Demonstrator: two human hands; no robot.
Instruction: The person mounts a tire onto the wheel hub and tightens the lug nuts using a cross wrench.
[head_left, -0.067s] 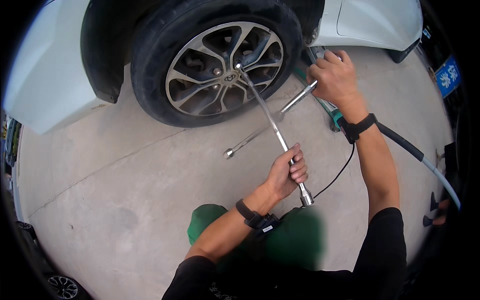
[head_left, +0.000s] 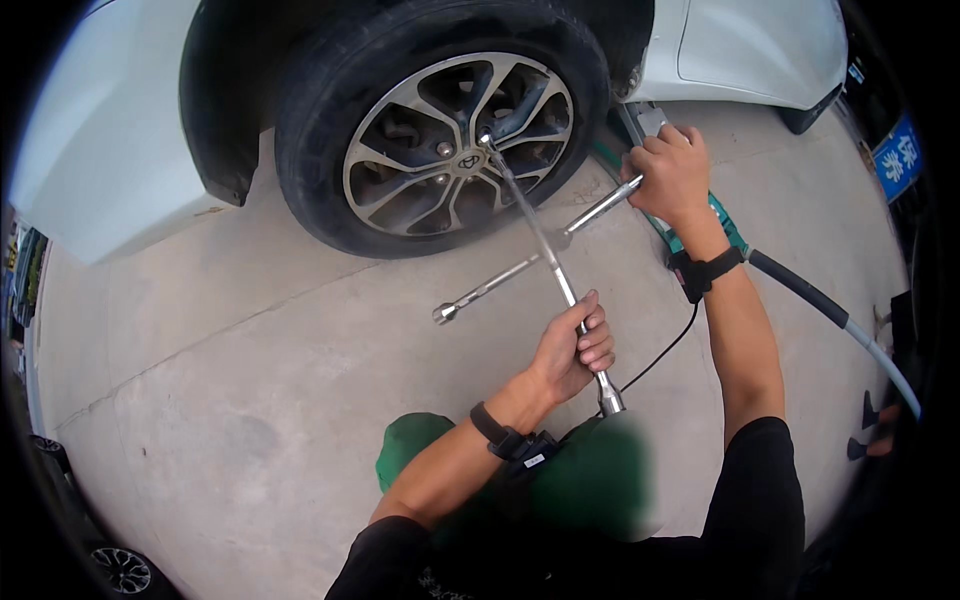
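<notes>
While cross wrench (head_left: 545,255) sits socketed on alloy wheel (head_left: 458,150) lug, left hand (head_left: 572,350) fisted round near arm, right hand (head_left: 672,175) clenched on side arm.

A white car body (head_left: 120,150) stands on a grey concrete floor (head_left: 230,380), a black and grey hose (head_left: 830,310) runs at the right, and a blue sign (head_left: 895,157) hangs beyond it.

The left hand (head_left: 572,347) grips the near arm of a cross wrench (head_left: 540,250) set on the car wheel (head_left: 455,150); the right hand (head_left: 672,175) grips its right arm, above the concrete floor (head_left: 220,400)
</notes>
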